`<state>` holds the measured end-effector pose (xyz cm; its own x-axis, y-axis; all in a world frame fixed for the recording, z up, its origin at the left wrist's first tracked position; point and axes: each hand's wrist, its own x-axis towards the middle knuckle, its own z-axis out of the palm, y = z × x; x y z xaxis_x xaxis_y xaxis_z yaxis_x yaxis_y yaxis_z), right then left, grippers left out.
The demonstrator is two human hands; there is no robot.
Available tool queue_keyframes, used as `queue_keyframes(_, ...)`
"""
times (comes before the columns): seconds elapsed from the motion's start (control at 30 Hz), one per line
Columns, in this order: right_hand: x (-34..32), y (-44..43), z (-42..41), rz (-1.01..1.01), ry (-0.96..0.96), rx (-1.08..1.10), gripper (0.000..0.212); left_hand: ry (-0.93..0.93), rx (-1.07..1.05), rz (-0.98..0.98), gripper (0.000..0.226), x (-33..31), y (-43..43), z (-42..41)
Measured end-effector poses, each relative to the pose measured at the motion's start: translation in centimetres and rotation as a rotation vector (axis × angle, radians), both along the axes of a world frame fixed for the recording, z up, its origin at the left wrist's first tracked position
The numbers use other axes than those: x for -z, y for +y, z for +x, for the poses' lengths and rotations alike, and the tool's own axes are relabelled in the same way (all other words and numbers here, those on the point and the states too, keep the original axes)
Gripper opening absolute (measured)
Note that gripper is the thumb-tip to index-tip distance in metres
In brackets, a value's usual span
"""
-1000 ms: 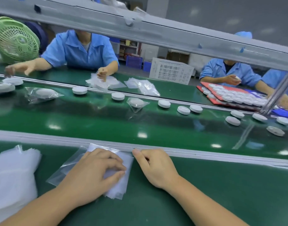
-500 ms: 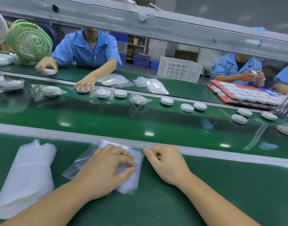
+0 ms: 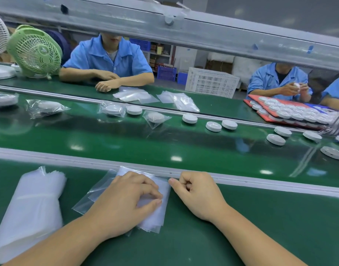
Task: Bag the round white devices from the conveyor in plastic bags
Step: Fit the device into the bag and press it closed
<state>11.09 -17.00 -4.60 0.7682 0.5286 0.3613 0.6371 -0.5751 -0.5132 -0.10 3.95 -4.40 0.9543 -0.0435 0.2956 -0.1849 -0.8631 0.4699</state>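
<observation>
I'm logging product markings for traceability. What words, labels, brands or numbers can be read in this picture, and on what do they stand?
No text can be read anywhere in this view.
Round white devices on the conveyor: plain tops, no marking visible.
Plastic bags under the left hand: clear, no print visible.
Boxes on the background shelves: any printing is too small and blurred.
Green fan: no legible brand.

Grey metal beam [image 3: 203, 33] across top; green plastic fan [image 3: 35, 50] upper left; white slatted crate [image 3: 210, 82] centre-right; grey wall [image 3: 279, 12] upper right.
</observation>
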Motion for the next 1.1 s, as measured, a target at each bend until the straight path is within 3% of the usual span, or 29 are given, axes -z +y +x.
queue_keyframes(1.1,-0.42,-0.14,-0.64,-0.036,0.008,-0.018,0.042,-0.008,0.004,-0.011,0.039,0.00,0.05,-0.04)
